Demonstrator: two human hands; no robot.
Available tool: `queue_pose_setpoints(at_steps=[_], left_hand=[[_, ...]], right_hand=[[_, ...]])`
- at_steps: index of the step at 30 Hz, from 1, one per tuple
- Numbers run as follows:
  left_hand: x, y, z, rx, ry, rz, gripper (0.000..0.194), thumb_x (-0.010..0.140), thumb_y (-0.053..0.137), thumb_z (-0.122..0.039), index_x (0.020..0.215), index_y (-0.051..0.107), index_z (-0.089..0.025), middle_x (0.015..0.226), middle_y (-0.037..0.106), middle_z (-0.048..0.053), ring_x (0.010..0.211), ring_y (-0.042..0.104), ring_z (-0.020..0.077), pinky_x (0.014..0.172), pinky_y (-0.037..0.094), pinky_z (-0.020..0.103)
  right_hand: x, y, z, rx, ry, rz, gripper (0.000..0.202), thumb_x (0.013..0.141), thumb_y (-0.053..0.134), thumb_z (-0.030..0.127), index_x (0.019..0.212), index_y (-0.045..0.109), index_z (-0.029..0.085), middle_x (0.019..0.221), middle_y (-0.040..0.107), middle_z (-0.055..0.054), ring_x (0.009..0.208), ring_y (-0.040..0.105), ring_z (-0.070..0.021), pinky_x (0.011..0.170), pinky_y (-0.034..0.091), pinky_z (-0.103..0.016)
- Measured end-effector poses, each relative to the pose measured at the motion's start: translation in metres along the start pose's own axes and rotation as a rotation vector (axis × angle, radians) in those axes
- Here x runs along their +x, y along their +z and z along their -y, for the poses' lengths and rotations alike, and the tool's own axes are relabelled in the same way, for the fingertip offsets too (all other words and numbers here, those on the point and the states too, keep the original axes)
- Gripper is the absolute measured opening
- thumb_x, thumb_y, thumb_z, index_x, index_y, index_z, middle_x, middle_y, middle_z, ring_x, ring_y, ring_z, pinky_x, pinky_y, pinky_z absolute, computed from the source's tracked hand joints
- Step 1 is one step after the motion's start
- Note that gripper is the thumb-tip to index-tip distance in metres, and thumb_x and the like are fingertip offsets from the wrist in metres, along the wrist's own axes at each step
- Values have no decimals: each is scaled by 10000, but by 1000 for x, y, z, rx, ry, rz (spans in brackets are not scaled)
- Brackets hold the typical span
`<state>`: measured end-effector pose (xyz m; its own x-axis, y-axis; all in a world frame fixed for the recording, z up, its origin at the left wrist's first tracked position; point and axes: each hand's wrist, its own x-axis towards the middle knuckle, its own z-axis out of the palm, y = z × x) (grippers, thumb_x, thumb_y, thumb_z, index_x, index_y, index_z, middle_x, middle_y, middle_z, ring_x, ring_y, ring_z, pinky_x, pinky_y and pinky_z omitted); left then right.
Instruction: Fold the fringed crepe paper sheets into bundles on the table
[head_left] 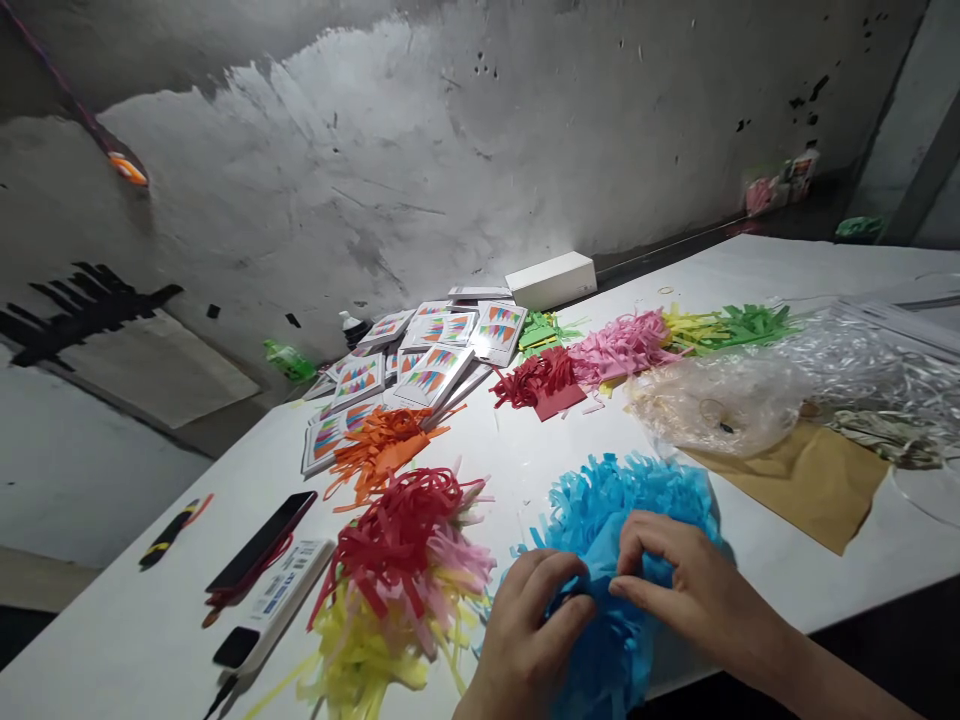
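Here both hands pinch the blue fringed paper bundle (622,530), which lies at the near edge of the white table (787,270). The left hand (525,630) and right hand (679,580) each close fingertips on its folded middle. Just left of the bundle sits a red, pink and yellow fringe pile (397,590); right of it, brown paper (817,480). Bare table lies beyond it.

Yellow paper strips (360,655) cropped below.
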<state>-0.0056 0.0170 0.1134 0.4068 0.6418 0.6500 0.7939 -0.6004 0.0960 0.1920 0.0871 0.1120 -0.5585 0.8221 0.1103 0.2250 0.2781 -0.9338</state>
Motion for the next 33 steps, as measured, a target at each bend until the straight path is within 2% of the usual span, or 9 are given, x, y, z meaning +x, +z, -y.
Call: queue_pose_setpoints(at_steps=[2,5,8,12,18,22,28,31,33], left_hand=[[-2,2,1,-25,-16,-3,207,960,487,-92,862,626,-209,943,676,45,832,626,164,693,538,275],[-4,6,3,-40,-8,-30,203,954,493,-84,858,622,-208,946,663,44,828,625,161,698,538,271],[-7,7,3,-46,-31,-31,222,899,493,-25,903,616,-211,1009,651,67,918,617,192,764,554,308],[-14,9,-9,-31,-186,-96,238,841,500,-33,950,600,-219,1027,631,90,924,584,223,761,543,359],[-18,23,-29,135,-461,-156,40,893,599,-277,889,611,-239,797,660,37,761,621,253,712,485,409],[-16,26,-28,149,-516,-137,119,880,543,-192,802,618,-244,742,648,27,703,634,240,673,501,394],[-21,20,-29,183,-406,-225,136,832,562,-162,810,658,-257,802,602,43,774,622,249,675,544,406],[-25,15,-28,264,-230,-321,132,764,624,-135,762,636,-266,1109,637,79,1055,607,326,849,554,527],[-26,9,-25,275,-119,-372,170,731,666,-113,705,598,-266,1246,649,50,1215,554,373,1008,473,651]], right_hand=[[-5,7,0,-209,-178,-105,123,807,532,157,805,610,252,896,679,-47,900,625,-289,788,483,-453],[-8,17,-2,-530,-420,-193,370,796,411,52,1029,633,235,998,726,-104,895,685,-330,793,528,-531],[-3,21,-4,-567,-408,-193,354,839,386,59,1016,649,215,886,741,-86,814,724,-303,721,591,-472],[7,18,-8,-508,-338,-230,307,851,413,75,1018,643,191,893,739,-68,806,743,-235,696,622,-361],[5,30,-14,-502,-341,-304,302,862,417,107,1016,660,198,871,752,-93,782,749,-278,673,635,-422],[-3,41,-17,-505,-387,-330,321,828,489,130,1051,672,271,891,782,-78,802,753,-288,695,645,-426],[6,10,-24,-523,-221,-481,335,889,407,174,1060,690,227,972,778,-130,876,747,-341,756,603,-509],[14,-12,-24,-483,-124,-513,297,894,417,254,984,699,240,989,780,-110,903,742,-330,764,581,-465],[18,-22,-24,-436,-84,-496,264,864,448,298,886,710,270,884,791,-57,822,746,-297,708,572,-410]])
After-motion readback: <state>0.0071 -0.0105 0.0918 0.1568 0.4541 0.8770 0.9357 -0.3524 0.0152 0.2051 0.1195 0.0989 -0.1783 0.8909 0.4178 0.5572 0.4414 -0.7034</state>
